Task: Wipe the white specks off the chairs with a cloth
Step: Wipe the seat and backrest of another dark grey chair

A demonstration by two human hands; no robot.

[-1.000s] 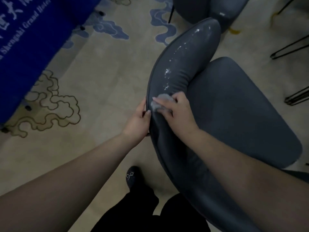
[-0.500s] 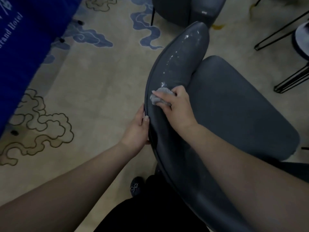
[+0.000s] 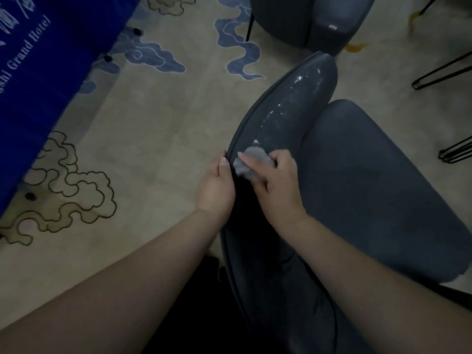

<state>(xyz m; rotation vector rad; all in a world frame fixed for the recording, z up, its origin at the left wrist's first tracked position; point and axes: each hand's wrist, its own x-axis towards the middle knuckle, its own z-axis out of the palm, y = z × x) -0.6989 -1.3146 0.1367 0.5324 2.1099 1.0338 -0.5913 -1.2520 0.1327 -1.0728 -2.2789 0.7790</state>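
Cloth (image 3: 251, 159) lower, under right hand (image 3: 277, 185).

Carpet (image 3: 158, 129): beige, with blue cloud swirls at the top and dark outlined cloud shapes at the left.
Blue cloth (image 3: 38, 72): hangs across the upper left corner, white lettering reading "Grand Hotel" (the rest is cut off).
Black metal legs (image 3: 444, 72): thin rods, right edge.

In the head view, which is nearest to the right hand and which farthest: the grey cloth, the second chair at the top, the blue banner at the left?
1. Grey cloth: held in the right hand.
2. Second chair: beyond, at the top.
3. Blue banner: far left, across the carpet.
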